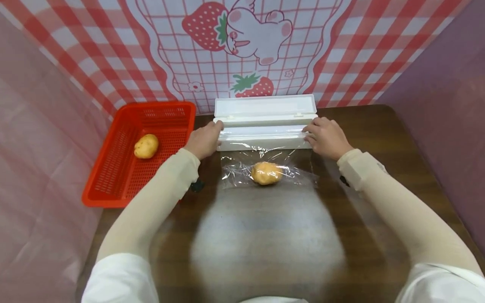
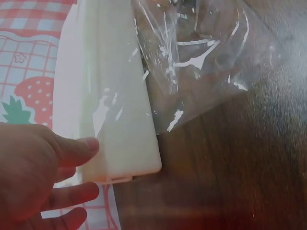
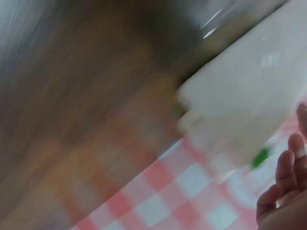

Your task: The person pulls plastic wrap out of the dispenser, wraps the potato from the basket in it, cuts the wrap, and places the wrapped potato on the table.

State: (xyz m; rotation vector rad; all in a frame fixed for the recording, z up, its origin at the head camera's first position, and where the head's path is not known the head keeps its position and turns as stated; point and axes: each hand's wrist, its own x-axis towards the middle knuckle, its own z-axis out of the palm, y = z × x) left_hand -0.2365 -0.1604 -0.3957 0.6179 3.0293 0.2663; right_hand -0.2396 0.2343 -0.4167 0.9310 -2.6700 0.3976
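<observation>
1. Fingers of the left hand (image 1: 204, 139) and right hand (image 1: 326, 137) curl round the ends of the white wrap dispenser (image 1: 265, 122), at the tabletop's (image 1: 265, 244) far edge.
2. Bare tabletop lies nearer the front edge.
3. The red basket (image 1: 113, 185) overhangs the left edge, holding one potato (image 1: 146, 146).
4. The wrapped potato (image 1: 266, 173) lies mid-table under film (image 1: 235, 172); the right wrist view is blurred.

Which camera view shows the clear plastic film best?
The head view is best: it shows the whole sheet of plastic film coming out of the white dispenser and lying over the potato. The left wrist view shows only a wrinkled corner. The right wrist view is blurred and shows no film clearly.

Glossy white plastic dispenser (image 1: 265, 126), crinkly clear film (image 1: 242, 168), shiny dark wooden table (image 1: 265, 244)
</observation>
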